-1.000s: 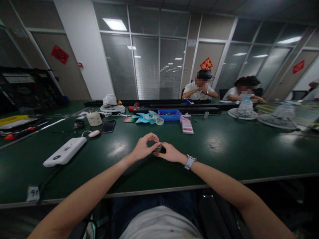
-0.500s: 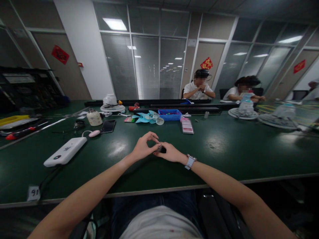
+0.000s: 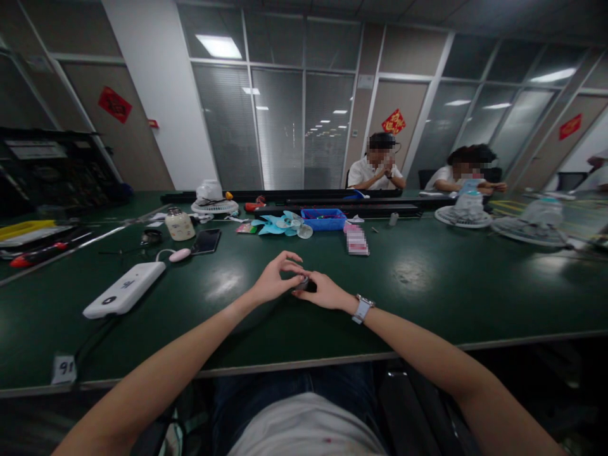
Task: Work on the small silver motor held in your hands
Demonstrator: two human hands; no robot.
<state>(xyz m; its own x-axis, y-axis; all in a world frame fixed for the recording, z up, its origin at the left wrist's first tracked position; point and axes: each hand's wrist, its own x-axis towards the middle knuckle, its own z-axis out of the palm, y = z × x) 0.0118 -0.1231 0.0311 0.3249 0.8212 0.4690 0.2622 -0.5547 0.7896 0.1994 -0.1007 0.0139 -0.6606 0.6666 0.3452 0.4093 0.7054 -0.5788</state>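
Note:
Over the middle of the green table, my two hands meet around a small grey cylindrical part [image 3: 303, 284] whose exact kind I cannot make out. My right hand [image 3: 330, 292], with a watch at the wrist, is closed around its side. From the left, my left hand [image 3: 274, 279] reaches in with curved fingers, thumb tip on the upper end of the part and the other fingertips close by. The right hand's fingers hide much of the part.
Beyond my hands are light-blue fan blades [image 3: 280, 223], a blue tray [image 3: 323, 220] and a pink-and-white pack [image 3: 356, 240]. On the left lie a white power strip [image 3: 126, 289], a phone [image 3: 206, 241] and a cream jar [image 3: 179, 225]. Co-workers sit across the table.
My left hand's fingers and thumb have shifted slightly at the top of the part. The right hand stays in place. A person across the table has moved their joined hands a little.

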